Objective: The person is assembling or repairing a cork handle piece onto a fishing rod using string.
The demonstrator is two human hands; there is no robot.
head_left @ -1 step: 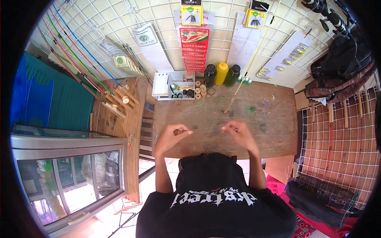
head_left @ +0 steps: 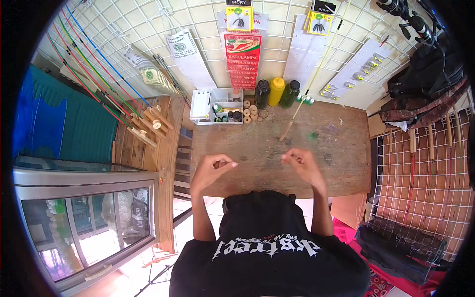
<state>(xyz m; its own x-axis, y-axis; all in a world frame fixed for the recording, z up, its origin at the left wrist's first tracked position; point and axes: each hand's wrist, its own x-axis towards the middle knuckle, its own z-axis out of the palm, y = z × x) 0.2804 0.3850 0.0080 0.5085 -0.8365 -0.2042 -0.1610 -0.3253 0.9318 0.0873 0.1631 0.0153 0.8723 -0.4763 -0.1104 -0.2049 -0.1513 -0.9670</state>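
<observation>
Both of my hands are raised above the near half of the worn wooden table (head_left: 237,178). My left hand (head_left: 215,168) is pinched, its thumb and fingertips together; anything between them is too small to make out. My right hand (head_left: 298,163) is also curled in a pinch, and I cannot tell what, if anything, it holds. A gap separates the two hands. Beyond them, a thin yellow rod (head_left: 298,111) with a wooden grip stands slanting over the back of the table, nearest my right hand.
At the back are a white organizer (head_left: 200,106), wooden rings (head_left: 247,119) and bottles (head_left: 274,91). Several rods (head_left: 148,133) lean at the left above a glass-fronted cabinet (head_left: 84,188). Packets (head_left: 242,54) hang on the wire wall; bags (head_left: 415,84) and a rack (head_left: 410,183) are at the right.
My right hand has moved slightly up and to the right. My left hand has shifted a little to the left, so the gap between them is a bit wider.
</observation>
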